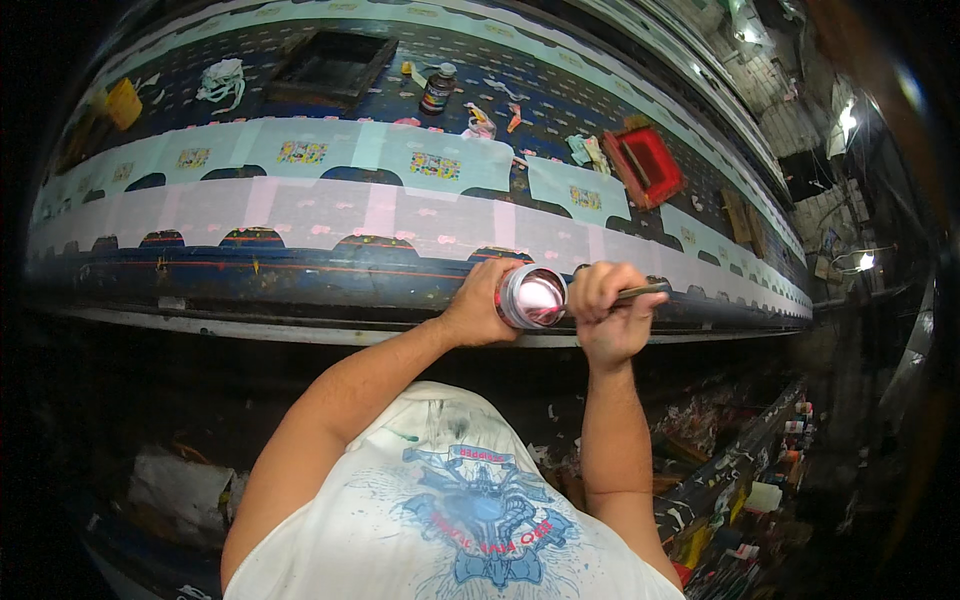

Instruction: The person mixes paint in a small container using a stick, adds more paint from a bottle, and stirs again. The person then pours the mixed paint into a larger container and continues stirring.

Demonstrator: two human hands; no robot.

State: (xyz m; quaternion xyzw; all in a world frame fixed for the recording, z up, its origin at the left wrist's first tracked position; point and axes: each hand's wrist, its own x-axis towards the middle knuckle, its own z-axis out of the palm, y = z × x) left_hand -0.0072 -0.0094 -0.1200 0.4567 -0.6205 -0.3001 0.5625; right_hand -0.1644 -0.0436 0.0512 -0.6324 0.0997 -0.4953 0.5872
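Note:
My left hand [480,305] is wrapped round an open jar [510,298], tilted so that its mouth faces me. Pale pink stuff shows inside it. Beside the jar, my right hand [610,312] is closed on the dark handle [645,291] of a thin tool, whose kind I cannot make out. Its other end points to the jar's mouth, where a pinkish-red streak shows. Both hands are above the near edge of a long table [290,268]. Just beyond them lie pale pink fabric pieces [310,210] with curved cut-outs.
Mint fabric pieces [370,140] with small multicoloured prints lie further back. On the dark tabletop are a black frame [330,68], a dark bottle [437,92], a crumpled pale cloth [222,82] and a red tray [665,168]. Clutter [720,520] covers the lower right.

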